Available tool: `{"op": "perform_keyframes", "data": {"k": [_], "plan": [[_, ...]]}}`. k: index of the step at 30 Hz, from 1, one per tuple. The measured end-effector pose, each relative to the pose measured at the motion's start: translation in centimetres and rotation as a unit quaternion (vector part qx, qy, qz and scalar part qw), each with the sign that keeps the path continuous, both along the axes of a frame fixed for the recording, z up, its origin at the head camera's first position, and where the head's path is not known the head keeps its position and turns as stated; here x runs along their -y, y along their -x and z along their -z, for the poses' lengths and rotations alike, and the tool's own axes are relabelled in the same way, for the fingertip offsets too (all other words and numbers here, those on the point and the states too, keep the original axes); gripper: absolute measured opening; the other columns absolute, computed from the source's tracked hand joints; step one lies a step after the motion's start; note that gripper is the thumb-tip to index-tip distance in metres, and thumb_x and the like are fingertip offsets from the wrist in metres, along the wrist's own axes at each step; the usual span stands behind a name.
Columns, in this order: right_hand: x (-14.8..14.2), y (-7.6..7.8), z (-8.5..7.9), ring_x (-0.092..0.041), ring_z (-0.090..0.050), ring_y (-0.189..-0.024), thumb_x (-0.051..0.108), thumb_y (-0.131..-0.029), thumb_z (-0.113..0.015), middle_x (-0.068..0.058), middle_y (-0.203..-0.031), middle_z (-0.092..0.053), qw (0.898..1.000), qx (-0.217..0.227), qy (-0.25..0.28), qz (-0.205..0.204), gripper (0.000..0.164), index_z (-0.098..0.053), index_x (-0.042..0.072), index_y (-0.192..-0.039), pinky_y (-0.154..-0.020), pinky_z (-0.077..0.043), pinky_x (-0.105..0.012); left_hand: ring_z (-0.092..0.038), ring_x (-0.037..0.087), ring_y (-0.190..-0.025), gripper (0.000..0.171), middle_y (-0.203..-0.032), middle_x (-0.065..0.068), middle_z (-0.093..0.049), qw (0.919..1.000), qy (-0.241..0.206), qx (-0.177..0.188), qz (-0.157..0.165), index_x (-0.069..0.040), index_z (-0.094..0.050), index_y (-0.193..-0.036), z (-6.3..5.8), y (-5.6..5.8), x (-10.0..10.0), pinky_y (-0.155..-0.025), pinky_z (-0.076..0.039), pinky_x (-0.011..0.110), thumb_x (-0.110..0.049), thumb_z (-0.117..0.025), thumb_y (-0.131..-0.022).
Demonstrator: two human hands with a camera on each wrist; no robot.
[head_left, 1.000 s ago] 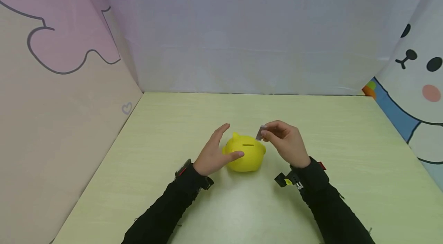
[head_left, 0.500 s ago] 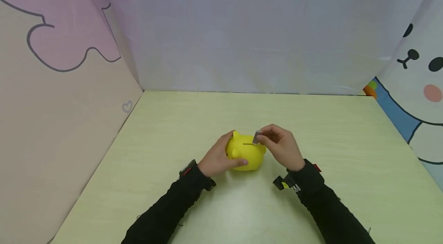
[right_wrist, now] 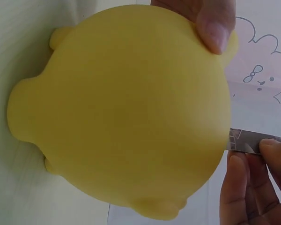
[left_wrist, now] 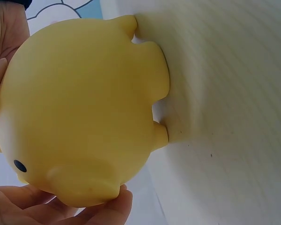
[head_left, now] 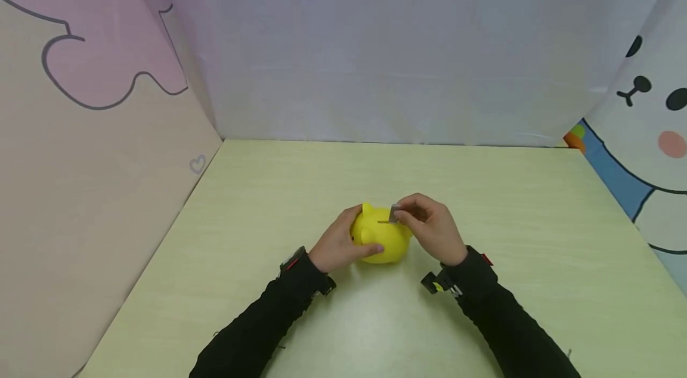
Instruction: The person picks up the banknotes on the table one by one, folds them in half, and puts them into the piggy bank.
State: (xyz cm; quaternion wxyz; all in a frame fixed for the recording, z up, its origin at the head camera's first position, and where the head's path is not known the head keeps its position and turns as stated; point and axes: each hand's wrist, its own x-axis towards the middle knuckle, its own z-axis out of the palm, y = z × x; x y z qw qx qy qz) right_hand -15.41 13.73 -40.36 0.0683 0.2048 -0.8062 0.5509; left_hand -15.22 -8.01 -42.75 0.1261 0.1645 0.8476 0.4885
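Note:
A yellow piggy bank [head_left: 390,244] stands on its feet on the table, its snout toward the left. My left hand [head_left: 339,242] grips its head end, thumb on the near side and fingers around the far side; the left wrist view shows the fingers [left_wrist: 107,211] at the snout. Between thumb and fingers, my right hand [head_left: 433,228] pinches a small grey-purple folded banknote [right_wrist: 247,140]. The note stands upright over the slot on top, its lower edge right at the slot, whose right part is hidden behind the note and fingers.
The pale wooden table [head_left: 268,187] extends around both hands. A white sheet [head_left: 343,56] hangs along the back edge, with cartoon-printed panels at left and right. Each black sleeve [head_left: 247,324] carries a wrist-worn camera.
My left hand has closed onto the piggy bank from being spread beside it. My right hand has moved left and down, bringing the banknote from the bank's right side to the slot.

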Motion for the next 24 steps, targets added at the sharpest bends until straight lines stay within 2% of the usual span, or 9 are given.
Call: {"op": "perform_keyframes", "data": {"k": [8,17,24], "plan": [[0.49,-0.01,0.28,-0.011,-0.066,-0.085,0.002,-0.092,-0.065,-0.014,-0.097,-0.071,0.999,-0.025,-0.022,0.008,0.009,-0.068,0.002,-0.1,-0.08,-0.055,-0.016,-0.049,0.022,-0.11,0.09,-0.146,0.012,-0.041,1.0,0.003,-0.004,-0.001,-0.005,-0.03,-0.151,0.01,-0.02,-0.03,-0.094,-0.045,0.036,-0.037,-0.078,-0.082],[0.4,-0.18,0.31,-0.013,-0.067,-0.087,0.003,-0.091,-0.066,-0.01,-0.096,-0.072,0.999,-0.025,-0.03,0.008,0.009,-0.07,0.004,-0.099,-0.08,-0.056,-0.019,-0.049,0.021,-0.109,0.086,-0.144,0.01,-0.043,1.0,0.004,-0.007,0.0,-0.008,-0.033,-0.149,0.04,0.0,-0.08,-0.094,-0.045,0.034,-0.035,-0.079,-0.082],[0.31,-0.21,0.16,-0.014,-0.068,-0.085,0.002,-0.092,-0.065,-0.011,-0.096,-0.072,0.999,-0.03,-0.023,0.012,0.009,-0.07,0.003,-0.1,-0.079,-0.056,-0.017,-0.05,0.022,-0.11,0.088,-0.145,0.012,-0.042,1.0,0.002,-0.008,0.001,-0.006,-0.031,-0.15,-0.13,-0.12,-0.05,-0.094,-0.045,0.036,-0.036,-0.079,-0.082]]}}
